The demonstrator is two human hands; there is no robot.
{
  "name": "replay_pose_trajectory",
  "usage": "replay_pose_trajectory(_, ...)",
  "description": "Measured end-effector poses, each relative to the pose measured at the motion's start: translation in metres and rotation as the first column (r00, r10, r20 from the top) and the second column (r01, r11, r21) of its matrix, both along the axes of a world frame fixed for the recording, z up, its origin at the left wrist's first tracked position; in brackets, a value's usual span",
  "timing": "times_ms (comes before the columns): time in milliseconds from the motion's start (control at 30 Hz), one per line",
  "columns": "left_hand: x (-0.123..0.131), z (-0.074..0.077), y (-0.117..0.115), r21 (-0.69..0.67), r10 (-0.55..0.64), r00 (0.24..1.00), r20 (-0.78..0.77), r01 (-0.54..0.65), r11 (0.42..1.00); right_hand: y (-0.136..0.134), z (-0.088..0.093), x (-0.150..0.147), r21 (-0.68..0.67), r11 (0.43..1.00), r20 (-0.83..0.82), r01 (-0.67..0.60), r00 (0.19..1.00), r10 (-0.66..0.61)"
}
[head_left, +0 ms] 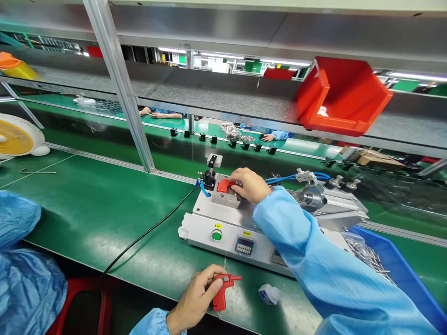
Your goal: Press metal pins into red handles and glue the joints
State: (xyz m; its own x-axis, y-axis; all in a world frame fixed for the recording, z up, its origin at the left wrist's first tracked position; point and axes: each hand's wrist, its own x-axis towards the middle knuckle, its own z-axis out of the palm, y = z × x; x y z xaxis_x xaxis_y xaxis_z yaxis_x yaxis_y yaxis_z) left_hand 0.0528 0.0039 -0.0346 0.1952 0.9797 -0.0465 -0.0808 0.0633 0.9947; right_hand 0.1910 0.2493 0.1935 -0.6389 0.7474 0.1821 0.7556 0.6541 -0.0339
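Observation:
My left hand [196,298] is closed round a red gun-shaped plastic part [220,294] above the front edge of the green bench, its thin nozzle pointing right. My right hand [250,184] reaches onto the machine and has its fingers on a second red plastic part [224,185], which lies in the metal fixture block [226,200]. Behind that block stands a small black clamp cylinder [209,177] with a metal arm on top. The grey machine base [209,222] carries a green button [217,235] and a counter display [245,245].
A blue bin [415,284] of metal pins stands at the right. A crumpled white packet [269,294] lies near the front edge. A black cable [153,229] crosses the bench. Overhead, a red bin [349,102] sits on the shelf. A blue sleeve of another person [21,279] is at left.

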Motion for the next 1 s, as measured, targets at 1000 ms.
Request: replay_pose_trajectory(1000,-0.043,0.151,0.108,0.696,0.458,0.746,-0.484,0.011,0.718,-0.08,-0.044,0.115,0.075,0.997,-0.284,0.032,0.959,-0.009)
